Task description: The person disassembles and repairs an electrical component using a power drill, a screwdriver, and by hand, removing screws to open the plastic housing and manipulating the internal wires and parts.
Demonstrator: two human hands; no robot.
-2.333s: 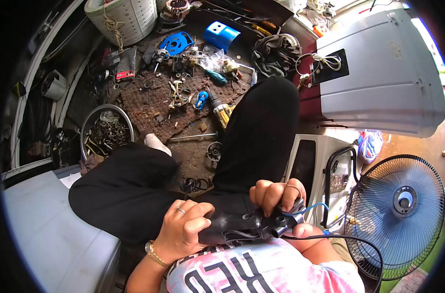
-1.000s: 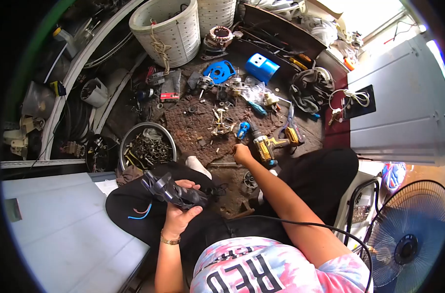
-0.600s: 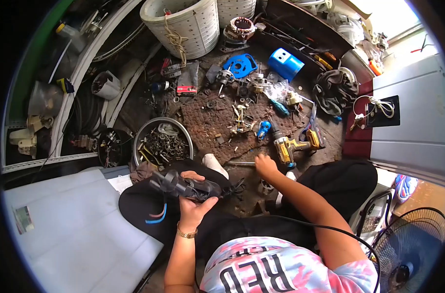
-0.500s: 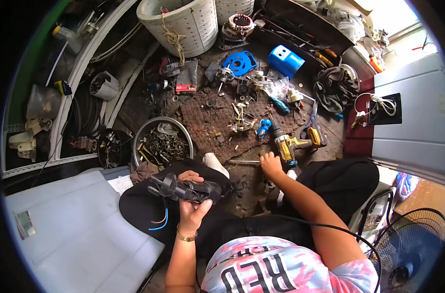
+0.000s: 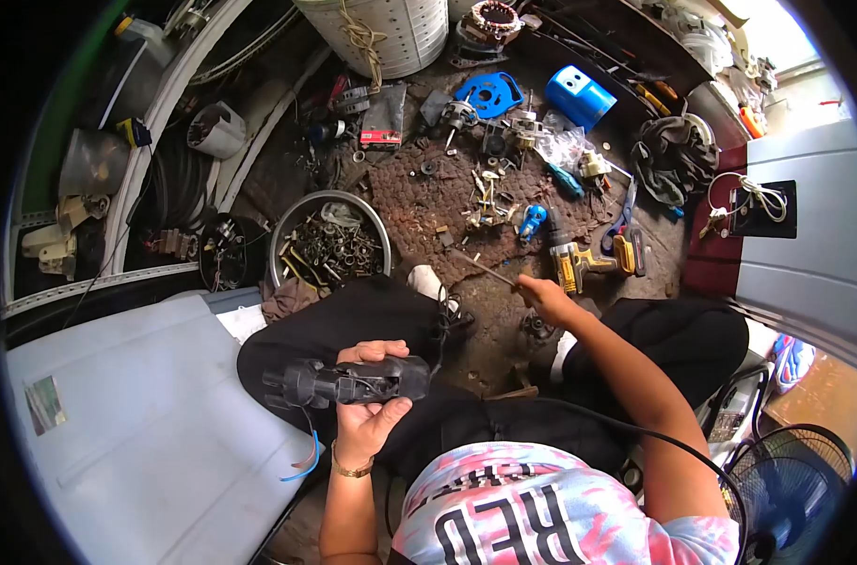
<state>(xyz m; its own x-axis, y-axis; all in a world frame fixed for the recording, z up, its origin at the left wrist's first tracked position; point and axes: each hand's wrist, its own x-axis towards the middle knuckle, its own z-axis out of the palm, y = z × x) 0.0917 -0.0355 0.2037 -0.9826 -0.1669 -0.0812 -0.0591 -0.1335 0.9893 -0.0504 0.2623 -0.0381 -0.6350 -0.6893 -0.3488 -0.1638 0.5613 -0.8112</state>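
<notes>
My left hand (image 5: pixel 364 422) is wrapped round a black power tool housing (image 5: pixel 408 377) above my lap. An opening in its side shows parts inside. Blue and brown wires (image 5: pixel 308 460) dangle from its left end, and a black cord (image 5: pixel 441 330) leaves its right end. Out over the floor, my right hand (image 5: pixel 544 299) is closed on a long thin screwdriver (image 5: pixel 488 269), its shaft pointing up and left; the handle is hidden in my fingers. Close to that hand lies a yellow and black cordless drill (image 5: pixel 593 262).
A metal bowl (image 5: pixel 383 235) of small hardware stands left of a dirty brown mat (image 5: pixel 400 193). Motor parts (image 5: pixel 489 202), a blue housing (image 5: pixel 580 97) and a blue-handled tool (image 5: pixel 565 179) lie beyond. A fan (image 5: pixel 791 480) stands at right, a pale panel (image 5: pixel 136 424) at left.
The screwdriver has been lifted from the floor in my right hand, and its shaft now slants. My left hand has turned the housing so its side opening shows. The camera view has shifted slightly.
</notes>
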